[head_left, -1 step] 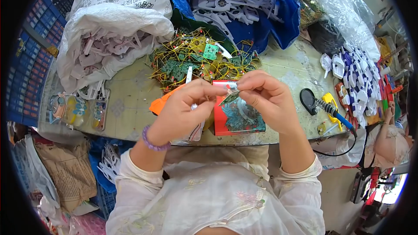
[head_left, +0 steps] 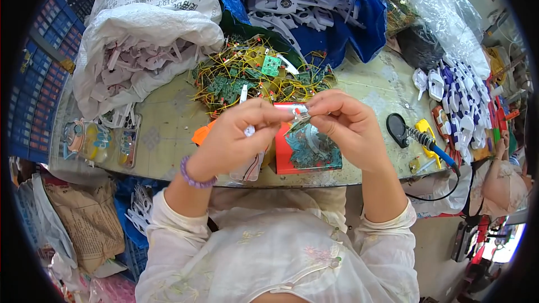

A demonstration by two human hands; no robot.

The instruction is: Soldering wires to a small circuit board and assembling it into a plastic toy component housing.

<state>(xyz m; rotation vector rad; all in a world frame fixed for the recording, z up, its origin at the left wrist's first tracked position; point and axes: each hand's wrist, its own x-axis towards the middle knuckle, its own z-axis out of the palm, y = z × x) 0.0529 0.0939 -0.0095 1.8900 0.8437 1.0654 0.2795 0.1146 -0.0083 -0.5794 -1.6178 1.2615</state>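
Both hands meet above the table's near edge around a small green circuit board (head_left: 296, 127) with a red part at its top. My left hand (head_left: 233, 140) is closed at its upper edge, thumb and forefinger pinching by the red part. A small white piece (head_left: 249, 131) shows against that hand's palm; whether it is gripped there I cannot tell. My right hand (head_left: 351, 132) pinches the board's other end. Below them lies a red tray (head_left: 284, 154) with bluish-green bits in it. Beyond is a heap of circuit boards with yellow wires (head_left: 230, 81).
A white woven sack (head_left: 151, 17) and a blue bag (head_left: 370, 17) of white plastic parts stand behind. At right lie a soldering iron (head_left: 438, 154), a black round holder (head_left: 397, 130) and purple-white plastic pieces (head_left: 463, 101). A clear case (head_left: 129, 143) sits left. Another person's arm (head_left: 499, 165) shows far right.
The circuit board has tilted to a steeper angle between my fingers. My left hand has shifted and turned slightly, baring more of the white piece at its palm.
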